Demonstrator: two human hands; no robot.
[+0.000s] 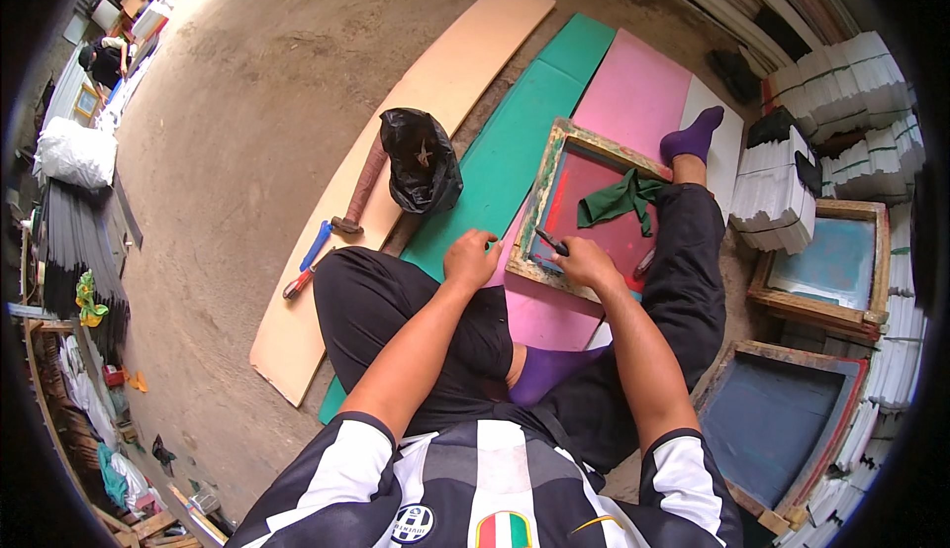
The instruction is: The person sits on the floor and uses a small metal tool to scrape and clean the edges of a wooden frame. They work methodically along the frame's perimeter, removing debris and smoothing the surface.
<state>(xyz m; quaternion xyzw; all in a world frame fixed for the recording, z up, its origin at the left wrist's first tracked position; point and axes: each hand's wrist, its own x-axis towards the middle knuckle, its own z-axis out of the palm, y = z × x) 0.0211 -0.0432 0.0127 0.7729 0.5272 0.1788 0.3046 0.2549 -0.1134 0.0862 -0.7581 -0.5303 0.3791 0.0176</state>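
Observation:
My right hand [591, 265] is closed round a slim black-handled tool [551, 242], its tip over the near left corner of a wooden screen-printing frame [547, 184]. The tool's exact kind is too small to tell. The frame's wood is paint-stained, and its mesh is reddish. A crumpled dark green cloth [618, 200] lies on the mesh. Just left of the frame, my left hand [472, 258] has its fingers curled together; whether anything is in them cannot be seen. My legs lie bent on both sides of the near end of the frame.
Left of me, a hammer [364, 190], blue-handled pliers [317, 244] and a red-handled screwdriver [298, 283] lie on a peach board [435, 78]. A black plastic bag [424, 162] sits beside the hammer. Two more screen frames [826, 256] and white stacks [772, 192] stand right.

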